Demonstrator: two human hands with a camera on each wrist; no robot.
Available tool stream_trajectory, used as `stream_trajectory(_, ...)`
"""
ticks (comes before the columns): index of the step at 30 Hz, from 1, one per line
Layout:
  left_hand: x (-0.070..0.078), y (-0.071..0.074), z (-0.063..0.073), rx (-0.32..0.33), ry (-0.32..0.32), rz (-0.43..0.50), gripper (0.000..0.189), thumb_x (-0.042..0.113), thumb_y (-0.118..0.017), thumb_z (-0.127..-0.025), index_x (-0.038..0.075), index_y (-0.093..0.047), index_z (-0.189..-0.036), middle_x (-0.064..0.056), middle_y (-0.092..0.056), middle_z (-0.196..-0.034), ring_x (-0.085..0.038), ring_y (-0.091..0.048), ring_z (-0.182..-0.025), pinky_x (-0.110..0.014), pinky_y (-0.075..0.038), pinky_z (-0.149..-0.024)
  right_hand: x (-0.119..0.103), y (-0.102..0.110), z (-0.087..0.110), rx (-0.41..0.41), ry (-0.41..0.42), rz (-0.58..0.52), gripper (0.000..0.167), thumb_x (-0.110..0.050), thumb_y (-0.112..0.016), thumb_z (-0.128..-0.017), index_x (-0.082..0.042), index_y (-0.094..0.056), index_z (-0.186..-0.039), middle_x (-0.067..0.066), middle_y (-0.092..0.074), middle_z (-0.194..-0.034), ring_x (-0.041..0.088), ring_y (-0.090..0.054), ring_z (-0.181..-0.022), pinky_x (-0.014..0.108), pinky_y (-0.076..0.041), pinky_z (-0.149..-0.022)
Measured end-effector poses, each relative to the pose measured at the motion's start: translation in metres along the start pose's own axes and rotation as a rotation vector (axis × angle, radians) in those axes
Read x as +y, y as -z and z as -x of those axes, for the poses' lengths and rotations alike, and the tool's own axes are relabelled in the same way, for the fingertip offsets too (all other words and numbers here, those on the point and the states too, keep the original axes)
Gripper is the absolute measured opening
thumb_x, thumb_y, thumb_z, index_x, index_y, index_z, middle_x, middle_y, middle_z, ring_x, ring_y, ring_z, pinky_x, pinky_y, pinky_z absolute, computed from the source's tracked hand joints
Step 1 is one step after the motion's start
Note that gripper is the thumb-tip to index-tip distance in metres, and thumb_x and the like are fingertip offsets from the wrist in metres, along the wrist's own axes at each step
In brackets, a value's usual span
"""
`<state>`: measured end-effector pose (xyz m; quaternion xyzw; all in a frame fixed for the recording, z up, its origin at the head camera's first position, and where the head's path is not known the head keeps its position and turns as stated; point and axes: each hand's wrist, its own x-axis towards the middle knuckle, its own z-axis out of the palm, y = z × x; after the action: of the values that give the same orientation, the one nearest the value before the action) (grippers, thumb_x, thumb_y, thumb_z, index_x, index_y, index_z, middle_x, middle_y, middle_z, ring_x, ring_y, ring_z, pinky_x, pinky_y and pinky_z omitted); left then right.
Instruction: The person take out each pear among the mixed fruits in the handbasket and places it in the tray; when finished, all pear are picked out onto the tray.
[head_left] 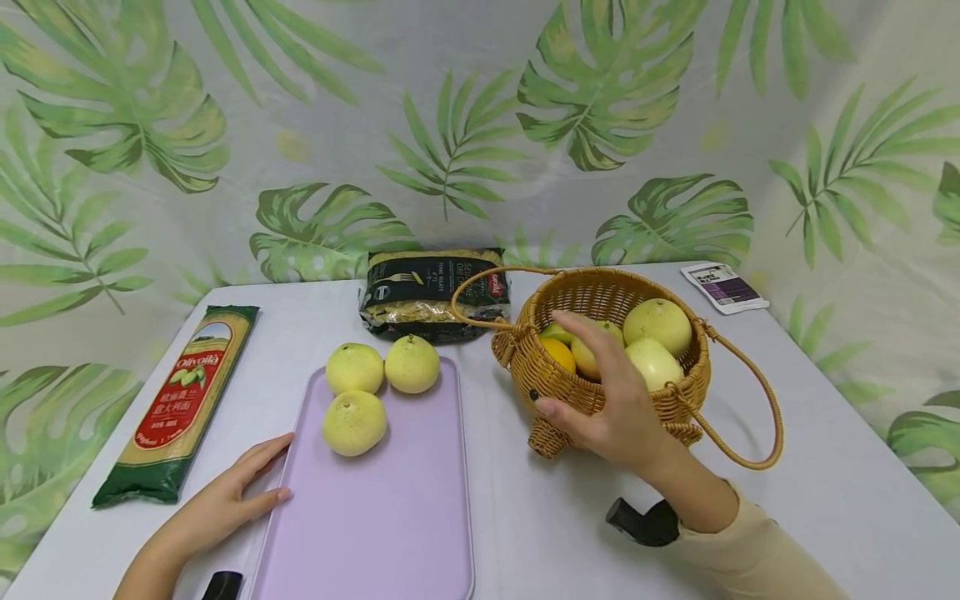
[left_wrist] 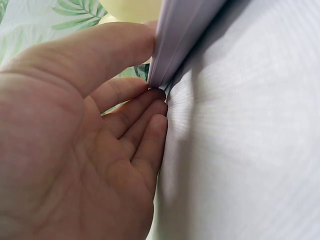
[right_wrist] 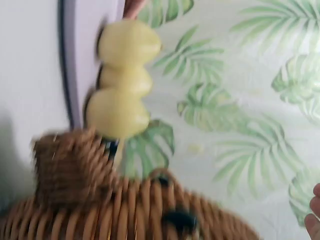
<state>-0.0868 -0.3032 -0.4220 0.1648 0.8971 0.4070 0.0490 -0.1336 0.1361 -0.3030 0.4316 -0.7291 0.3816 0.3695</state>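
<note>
My left hand (head_left: 217, 508) rests at the left edge of a lilac tray (head_left: 390, 517). Its thumb and fingertips touch the tray's rim (left_wrist: 172, 45) in the left wrist view, with the fingers fairly straight. Three round yellow-green pears, including a near pear (head_left: 355, 423), sit at the tray's far end. Over the near side of a brown wicker basket (head_left: 525, 375) hovers my right hand (head_left: 618, 408), thumb and fingers spread, holding nothing. Inside the basket lie several pale green fruits (head_left: 657, 327) and an orange fruit (head_left: 557, 356), partly hidden by the hand.
A long spaghetti pack (head_left: 180, 400) lies left of the tray. Behind the tray is a dark pasta bag (head_left: 435, 293). A small white and purple pouch (head_left: 724, 287) lies at the back right. The basket's looped handle (head_left: 772, 417) sticks out to the right.
</note>
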Motion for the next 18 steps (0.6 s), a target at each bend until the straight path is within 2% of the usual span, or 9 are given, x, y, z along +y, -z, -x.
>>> stream_trajectory(7, 0.000, 0.000, 0.000, -0.007, 0.013, 0.007, 0.063, 0.024, -0.061, -0.086, 0.006, -0.032, -0.139, -0.017, -0.032, -0.136, 0.017, -0.018, -0.114, -0.001, -0.016, -0.086, 0.023, 0.036, 0.022, 0.022, -0.166, 0.159, 0.074, -0.050, -0.059, -0.081, 0.006, -0.042, -0.127, 0.018, -0.047, -0.126, 0.025, -0.041, -0.116, 0.030, -0.030, -0.097)
stream_trajectory(14, 0.000, 0.000, 0.000, -0.005, 0.010, 0.012, 0.064, 0.023, -0.062, -0.086, 0.005, -0.031, -0.139, -0.018, -0.032, -0.136, 0.018, -0.018, -0.114, -0.001, -0.016, -0.086, 0.035, 0.055, 0.039, 0.013, -0.292, 0.192, 0.073, -0.050, -0.060, -0.079, -0.002, -0.043, -0.131, 0.012, -0.047, -0.126, 0.029, -0.046, -0.101, 0.021, -0.036, -0.079)
stream_trajectory(18, 0.000, 0.000, 0.000, -0.007, 0.013, 0.014, 0.064, 0.024, -0.061, -0.086, 0.006, -0.031, -0.139, -0.018, -0.032, -0.137, 0.018, -0.017, -0.114, 0.000, -0.015, -0.085, 0.040, 0.063, 0.045, -0.017, -0.334, 0.222, 0.073, -0.047, -0.064, -0.078, -0.005, -0.041, -0.132, 0.010, -0.046, -0.127, 0.029, -0.045, -0.105, 0.018, -0.034, -0.084)
